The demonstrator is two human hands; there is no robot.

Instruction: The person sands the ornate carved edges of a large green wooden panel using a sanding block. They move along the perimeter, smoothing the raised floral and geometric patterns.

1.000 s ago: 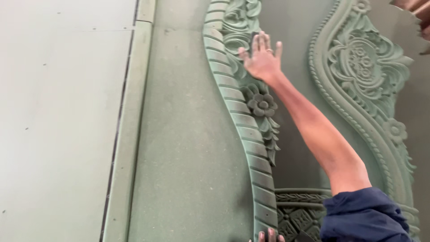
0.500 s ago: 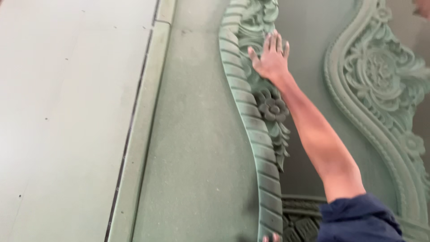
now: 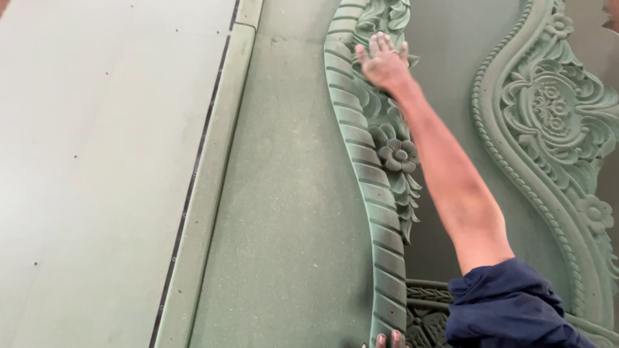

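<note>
A large green carved panel [image 3: 296, 212] lies flat, with a ribbed wavy border [image 3: 361, 167] and a carved flower [image 3: 397, 154] beside it. My right hand [image 3: 383, 63] is stretched far out and lies flat, palm down, on the leafy carving beyond the flower. It holds nothing, and a ring shows on one finger. My right forearm crosses above the smooth inner field, and a dark blue sleeve [image 3: 509, 309] covers the upper arm. Only the fingertips of my left hand [image 3: 387, 339] show at the bottom edge, resting on the ribbed border.
An ornate carved medallion [image 3: 554, 109] with a beaded rim fills the right side. A raised green strip [image 3: 213, 180] runs along the panel's left edge. Left of it lies a pale grey flat board [image 3: 97, 161] with small dots.
My right hand has slid farther along the carving, away from the flower, and its fingers have drawn closer together. The view has shifted slightly.
</note>
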